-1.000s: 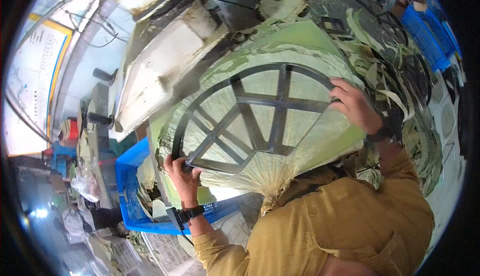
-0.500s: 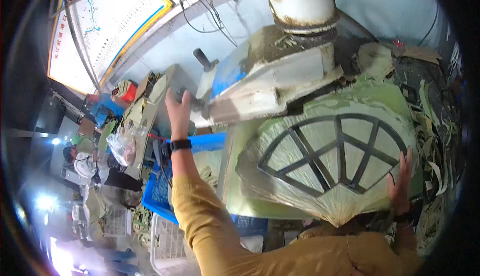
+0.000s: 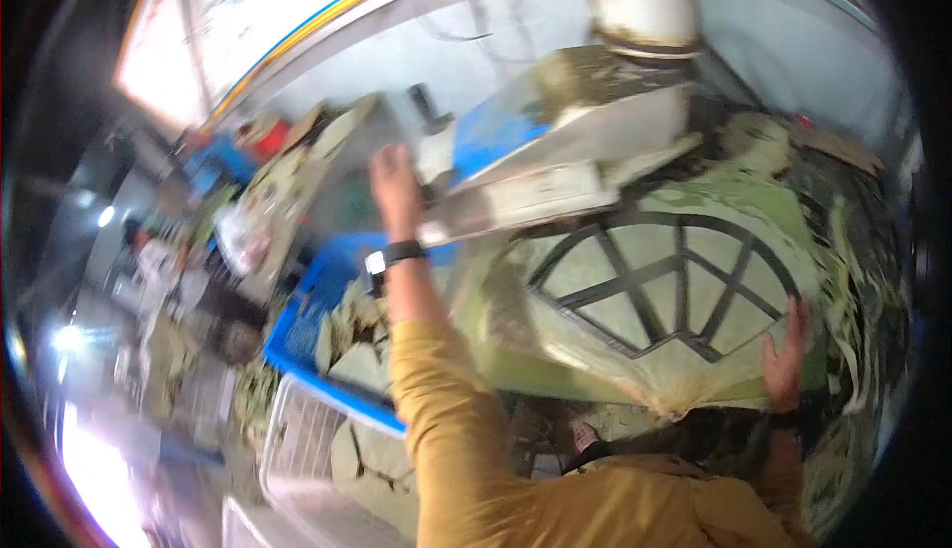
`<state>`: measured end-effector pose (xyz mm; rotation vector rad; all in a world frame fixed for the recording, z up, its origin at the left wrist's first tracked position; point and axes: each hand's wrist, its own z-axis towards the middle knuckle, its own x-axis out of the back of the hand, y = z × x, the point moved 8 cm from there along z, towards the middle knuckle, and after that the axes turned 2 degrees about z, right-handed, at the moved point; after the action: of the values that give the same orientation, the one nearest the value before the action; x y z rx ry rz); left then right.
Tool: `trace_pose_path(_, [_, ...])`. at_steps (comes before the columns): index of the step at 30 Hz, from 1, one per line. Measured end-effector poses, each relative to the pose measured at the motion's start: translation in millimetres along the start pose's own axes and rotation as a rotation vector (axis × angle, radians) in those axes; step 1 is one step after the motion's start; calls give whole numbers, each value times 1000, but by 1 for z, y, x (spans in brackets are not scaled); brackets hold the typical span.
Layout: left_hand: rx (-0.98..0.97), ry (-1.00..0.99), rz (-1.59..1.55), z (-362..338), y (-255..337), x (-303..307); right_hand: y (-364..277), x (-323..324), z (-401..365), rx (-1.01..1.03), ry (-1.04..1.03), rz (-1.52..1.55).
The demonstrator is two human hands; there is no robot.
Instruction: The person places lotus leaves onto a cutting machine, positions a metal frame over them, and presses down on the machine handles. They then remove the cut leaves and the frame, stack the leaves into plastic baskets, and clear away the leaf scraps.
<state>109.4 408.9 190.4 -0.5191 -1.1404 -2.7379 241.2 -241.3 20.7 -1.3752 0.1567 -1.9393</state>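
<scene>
My left hand (image 3: 395,191) is raised at the near end of the swing arm (image 3: 526,196) of a press, its fingers closed around a dark handle (image 3: 428,195) there; motion blur softens the grip. A black watch (image 3: 402,251) is on that wrist. My right hand (image 3: 785,355) has thumb and fingers apart, at the right corner of a black fan-shaped cutting die (image 3: 681,268). The die lies flat on a pleated pale-green dried leaf (image 3: 645,379), spread over a green board (image 3: 496,365). The leaf's gathered tip points toward me.
A blue crate (image 3: 297,335) with cut leaf pieces stands left of the board, beside a white basket (image 3: 288,439) holding more. Leaf scraps (image 3: 848,290) hang along the right edge. The press column (image 3: 647,22) rises behind. Another person (image 3: 164,260) is at far left.
The view has shifted and blurred, bringing more of the blue crate and white basket into sight. My left hand stays at the press handle, my right hand beside the die.
</scene>
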Motion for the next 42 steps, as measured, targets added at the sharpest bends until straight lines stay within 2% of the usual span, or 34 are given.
trace_pose_path(2, [-107,60,26,-31,19,27,22,-11,0,11,44,-19])
trace_pose_path(3, [-62,54,-120,-50,32,39,30,-14,1,-26,40,-41])
trace_pose_path(4, [-38,72,-132,-65,38,50,22,-17,3,22,4,-11])
trace_pose_path(8, [-23,-113,-65,-131,110,88,21,-3,0,56,78,104])
trace_pose_path(9, [62,-187,-177,-142,112,93,36,-7,-2,89,78,72])
trace_pose_path(10, [153,-265,-297,-151,111,95,14,6,1,120,77,31])
trace_pose_path(11, [81,-114,-370,-154,113,106,0,12,2,138,62,161])
trace_pose_path(12, [91,-68,-426,-156,115,112,-26,26,5,146,60,168])
trace_pose_path(14, [-52,166,-91,-154,118,127,-105,45,10,290,-101,344])
trace_pose_path(16, [-51,219,-20,-156,110,114,-163,55,11,462,-167,400])
trace_pose_path(17, [-74,179,-69,-157,115,102,-184,56,13,495,-207,496])
trace_pose_path(18, [-30,94,-197,-161,115,83,-208,62,12,596,-220,534])
trace_pose_path(20, [87,-31,-405,-181,130,61,-226,54,13,622,-316,801])
trace_pose_path(21, [154,-215,-433,-192,138,53,-212,43,13,511,-321,851])
trace_pose_path(22, [240,-252,-703,-208,147,43,-206,30,14,305,-489,1210])
trace_pose_path(23, [171,-251,-608,-222,158,44,-168,23,19,250,-388,1272])
trace_pose_path(24, [197,-296,-624,-235,174,42,-133,19,26,198,-293,1327])
trace_pose_path(25, [264,-334,-736,-249,182,33,-120,24,29,40,-253,1457])
trace_pose_path(26, [235,-329,-711,-260,193,27,-105,34,32,-131,-204,1578])
trace_pose_path(27, [138,-286,-642,-268,207,27,-96,44,39,-49,-270,1547])
trace_pose_path(28, [128,-283,-643,-278,218,25,-88,52,47,33,-333,1513])
trace_pose_path(29, [95,-269,-640,-285,228,24,-85,64,50,-80,-157,1431])
trace_pose_path(30, [5,-207,-636,-290,242,29,-75,66,56,-117,-197,1453])
trace_pose_path(32, [-27,-198,-642,-298,257,29,-65,73,61,-118,-191,1442])
trace_pose_path(33, [-32,-204,-634,-300,259,27,-64,75,60,-253,-146,1490])
trace_pose_path(34, [38,-271,-710,-302,256,21,-64,76,61,-259,-142,1498])
trace_pose_path(35, [112,-337,-787,-306,255,15,-70,90,64,-70,-79,1306])
trace_pose_path(36, [107,-341,-786,-308,256,15,-76,102,66,114,-18,1105])
trace_pose_path(38, [199,-410,-869,-313,247,8,-69,97,68,153,67,1006])
trace_pose_path(40, [153,-364,-830,-313,242,7,-63,89,66,214,117,968])
trace_pose_path(42, [188,-367,-826,-317,237,7,-58,80,61,169,97,1045])
